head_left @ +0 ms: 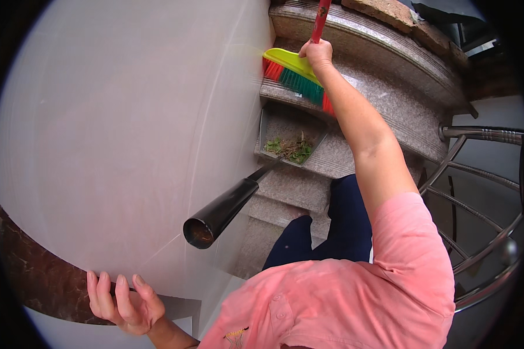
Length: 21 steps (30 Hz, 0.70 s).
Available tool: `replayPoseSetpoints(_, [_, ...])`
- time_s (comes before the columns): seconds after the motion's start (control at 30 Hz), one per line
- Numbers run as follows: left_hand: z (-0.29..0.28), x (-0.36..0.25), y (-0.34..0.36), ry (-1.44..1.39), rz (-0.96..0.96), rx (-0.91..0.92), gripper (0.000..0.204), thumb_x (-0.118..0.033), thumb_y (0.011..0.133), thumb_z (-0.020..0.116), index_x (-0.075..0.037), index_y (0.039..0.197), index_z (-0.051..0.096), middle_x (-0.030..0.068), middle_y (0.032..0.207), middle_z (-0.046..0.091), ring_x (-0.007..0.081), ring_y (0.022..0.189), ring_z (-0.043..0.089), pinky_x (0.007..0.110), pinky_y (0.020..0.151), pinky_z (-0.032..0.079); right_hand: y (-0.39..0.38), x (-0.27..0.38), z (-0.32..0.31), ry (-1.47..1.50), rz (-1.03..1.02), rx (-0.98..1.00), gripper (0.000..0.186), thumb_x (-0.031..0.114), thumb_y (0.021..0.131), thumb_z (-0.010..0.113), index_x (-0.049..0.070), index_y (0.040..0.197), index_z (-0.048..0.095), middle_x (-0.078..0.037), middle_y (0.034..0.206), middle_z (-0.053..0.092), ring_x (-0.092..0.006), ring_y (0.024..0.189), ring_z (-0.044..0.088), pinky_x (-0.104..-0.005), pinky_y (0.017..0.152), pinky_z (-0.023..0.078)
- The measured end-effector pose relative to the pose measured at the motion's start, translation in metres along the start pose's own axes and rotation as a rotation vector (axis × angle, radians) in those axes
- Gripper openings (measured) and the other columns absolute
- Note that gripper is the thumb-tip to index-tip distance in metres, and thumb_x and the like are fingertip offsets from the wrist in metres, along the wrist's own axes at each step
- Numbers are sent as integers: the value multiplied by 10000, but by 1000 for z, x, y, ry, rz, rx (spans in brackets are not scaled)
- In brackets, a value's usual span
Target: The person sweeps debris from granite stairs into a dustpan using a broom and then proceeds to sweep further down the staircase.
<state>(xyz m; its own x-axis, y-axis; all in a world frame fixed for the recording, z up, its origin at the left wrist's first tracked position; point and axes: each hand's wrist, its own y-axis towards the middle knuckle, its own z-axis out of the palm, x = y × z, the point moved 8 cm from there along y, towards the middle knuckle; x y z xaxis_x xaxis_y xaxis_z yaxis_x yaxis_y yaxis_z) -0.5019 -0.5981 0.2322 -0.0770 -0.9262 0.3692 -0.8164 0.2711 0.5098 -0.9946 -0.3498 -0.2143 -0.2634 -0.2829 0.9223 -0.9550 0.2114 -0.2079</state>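
My right hand point(318, 53) is closed round the red handle point(320, 23) of a broom, low down, right beside its yellow-green head point(290, 61). The broom's red and green bristles point(300, 85) hang over a stair edge. Just below them on a lower step lies a grey dustpan point(266, 125) with green leaves and dry twigs point(294, 148) in it. Its long black handle point(221, 212) slants up toward me, and neither hand touches it. My left hand point(125, 302) is raised at the lower left, fingers curved and apart, with nothing seen in it.
Curving speckled stone steps point(384, 93) run along a smooth pale wall point(128, 128) on the left. A shiny metal railing point(483, 212) stands close on the right. At the top right a rough brown slab point(390, 14) rests by the upper step. Dark trim point(41, 279) edges the lower left.
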Motion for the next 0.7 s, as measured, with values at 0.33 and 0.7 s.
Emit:
replayPoseSetpoints(0.33, [-3, 0, -2, 39, 7, 3, 274, -32, 791, 659, -14, 1060, 608, 188, 1150, 580, 436, 1082, 573, 462, 885, 476, -61, 23, -78, 351, -70, -181, 144, -36, 587, 712, 42, 618, 595, -14, 633, 606, -139, 597, 563, -305, 609, 477])
replayPoseSetpoints(0.7, [-7, 6, -11, -361, -205, -121, 292, 11, 718, 638, 5, 1010, 616, 176, 1078, 586, 406, 1027, 564, 433, 895, 457, -168, 106, -192, 672, -302, -38, 165, 5, 792, 753, 42, 793, 592, -48, 747, 641, -184, 727, 678, -312, 715, 554])
